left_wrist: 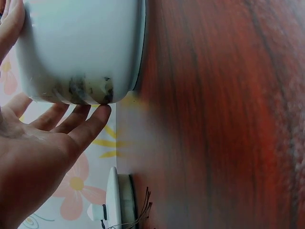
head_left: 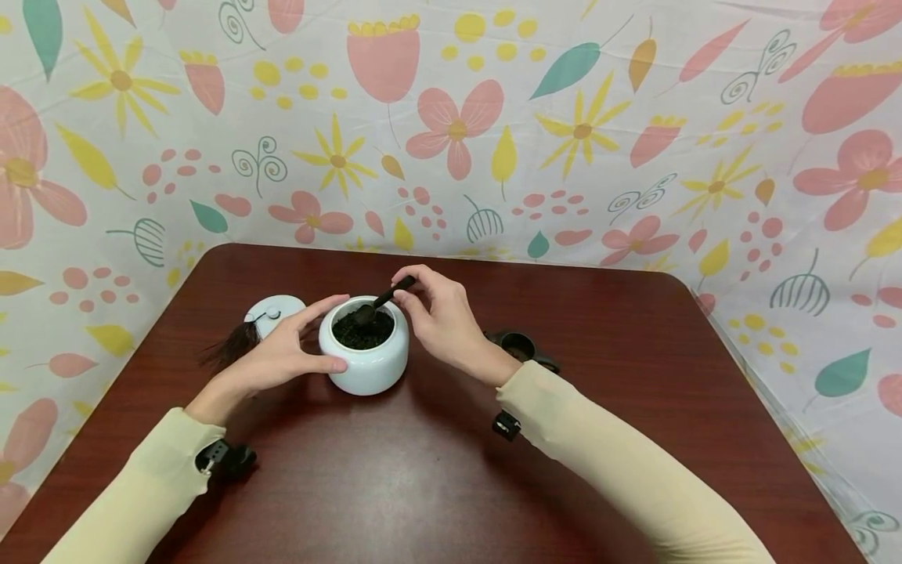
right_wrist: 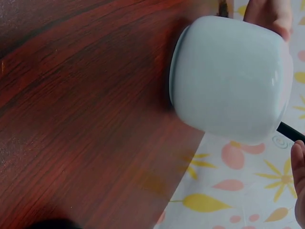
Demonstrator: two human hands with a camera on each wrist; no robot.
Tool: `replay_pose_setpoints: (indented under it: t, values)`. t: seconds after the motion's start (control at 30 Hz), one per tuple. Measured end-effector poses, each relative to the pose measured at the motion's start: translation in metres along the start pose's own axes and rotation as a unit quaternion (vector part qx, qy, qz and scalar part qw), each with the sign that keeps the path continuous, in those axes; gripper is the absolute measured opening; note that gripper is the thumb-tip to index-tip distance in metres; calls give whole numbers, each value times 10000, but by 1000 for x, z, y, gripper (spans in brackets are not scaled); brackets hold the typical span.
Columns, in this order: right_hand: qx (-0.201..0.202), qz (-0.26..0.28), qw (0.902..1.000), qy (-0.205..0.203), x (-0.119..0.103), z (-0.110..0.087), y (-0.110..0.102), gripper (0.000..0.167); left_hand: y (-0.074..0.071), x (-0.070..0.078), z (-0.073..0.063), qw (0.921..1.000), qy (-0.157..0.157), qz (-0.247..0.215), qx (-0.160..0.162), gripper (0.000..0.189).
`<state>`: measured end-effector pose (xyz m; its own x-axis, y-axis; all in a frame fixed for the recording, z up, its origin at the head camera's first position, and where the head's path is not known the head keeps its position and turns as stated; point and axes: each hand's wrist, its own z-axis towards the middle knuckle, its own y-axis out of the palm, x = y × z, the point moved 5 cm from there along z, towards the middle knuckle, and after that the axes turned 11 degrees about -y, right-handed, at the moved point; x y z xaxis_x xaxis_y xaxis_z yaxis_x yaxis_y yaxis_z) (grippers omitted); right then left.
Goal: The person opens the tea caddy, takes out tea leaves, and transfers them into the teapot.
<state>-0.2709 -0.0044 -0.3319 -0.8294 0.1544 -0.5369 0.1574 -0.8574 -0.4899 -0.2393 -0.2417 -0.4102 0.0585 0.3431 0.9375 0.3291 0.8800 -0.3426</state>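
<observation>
Your left hand (head_left: 285, 356) grips the jar (head_left: 369, 372) by its sides on the table (head_left: 423, 478); your right hand (head_left: 449, 319) pinches the scoop (head_left: 383, 298), its head in the leaves (head_left: 355, 337). The jar looks smooth, breakable: hold its belly. The scoop seems light. Lid (head_left: 275, 302) and tassel (head_left: 237, 347) crowd your left hand; a cup (head_left: 532, 348) sits near your right.

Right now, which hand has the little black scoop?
The right hand: it pinches the scoop by its handle. The left hand holds the side of the white jar instead.
</observation>
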Motion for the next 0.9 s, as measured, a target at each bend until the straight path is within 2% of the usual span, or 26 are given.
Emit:
replay_pose_setpoints:
  t: [0.23, 0.43, 0.57, 0.9]
  values:
    - [-9, -264, 9996, -103, -2, -1, -1, 15, 0, 1, 1, 10000, 22, 30, -39, 94]
    - [-176, -538, 9963, -643, -5, -1, 2, 16, -1, 1, 0, 10000, -47, 13, -32, 95]
    - [-293, -618, 9940, -858, -6, -2, 5, 17, 0, 1, -1, 10000, -36, 34, -38, 95]
    - [-366, -537, 9943, -841, 0, -2, 14, 16, -1, 2, -1, 10000, 43, 74, -6, 93]
